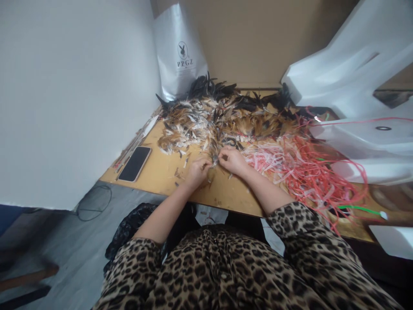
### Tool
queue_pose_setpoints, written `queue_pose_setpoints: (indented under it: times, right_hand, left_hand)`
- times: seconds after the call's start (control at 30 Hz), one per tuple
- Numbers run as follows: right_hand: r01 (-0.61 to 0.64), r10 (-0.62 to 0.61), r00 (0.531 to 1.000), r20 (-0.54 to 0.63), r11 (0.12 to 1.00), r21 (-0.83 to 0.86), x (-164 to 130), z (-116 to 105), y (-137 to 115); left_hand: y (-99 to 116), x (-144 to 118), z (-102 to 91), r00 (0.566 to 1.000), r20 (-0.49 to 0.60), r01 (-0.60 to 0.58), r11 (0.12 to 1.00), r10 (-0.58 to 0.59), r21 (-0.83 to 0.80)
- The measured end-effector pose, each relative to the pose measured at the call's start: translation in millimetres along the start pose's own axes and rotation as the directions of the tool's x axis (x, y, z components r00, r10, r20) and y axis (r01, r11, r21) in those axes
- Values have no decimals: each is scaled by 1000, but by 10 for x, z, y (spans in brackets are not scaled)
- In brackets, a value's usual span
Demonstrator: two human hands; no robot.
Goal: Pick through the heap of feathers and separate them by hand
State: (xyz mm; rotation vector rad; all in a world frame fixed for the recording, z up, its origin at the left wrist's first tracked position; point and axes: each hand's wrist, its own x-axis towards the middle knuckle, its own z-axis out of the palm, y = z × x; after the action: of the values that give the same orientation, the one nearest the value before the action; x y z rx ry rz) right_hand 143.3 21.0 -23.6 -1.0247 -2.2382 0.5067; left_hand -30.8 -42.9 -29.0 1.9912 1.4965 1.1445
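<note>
Left hand point(199, 170) and right hand point(232, 159) pinched, apparently, the near end of a feather tuft point(212, 150). It lay between them, long axis running near to far, neither hand clearly nearer.

Soft, dull light; blurry, stretched edges

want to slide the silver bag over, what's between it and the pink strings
In the head view, brown, white and black feathers lie between the silver bag and pink strings.
</note>
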Motion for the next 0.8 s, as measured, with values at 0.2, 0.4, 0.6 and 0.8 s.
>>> queue_pose_setpoints:
  times: [0.2, 0.4, 0.6, 0.8]
  right_hand:
    - [-10, 10, 1000, -9, 1000, -3, -3, 20, 35]
    - [-42, 42, 999, -17, 999, 5, 4, 29, 33]
    - [-198, 211, 976, -59, 964, 175, -11, 6, -71]
    - [-106, 122, 990, -71, 975, 193, -40, 16, -148]
  left_hand:
    - [36, -9, -13, 1000, 28, 1, 1000, -2, 12]
    - [-16, -23, 7, 1000, 6, 26, 999, -26, -19]
    - [-9, 25, 81, 933, 27, 337, 841, -360, -424]
    - [167, 144, 20, 844, 210, 518, 646, -494, -561]
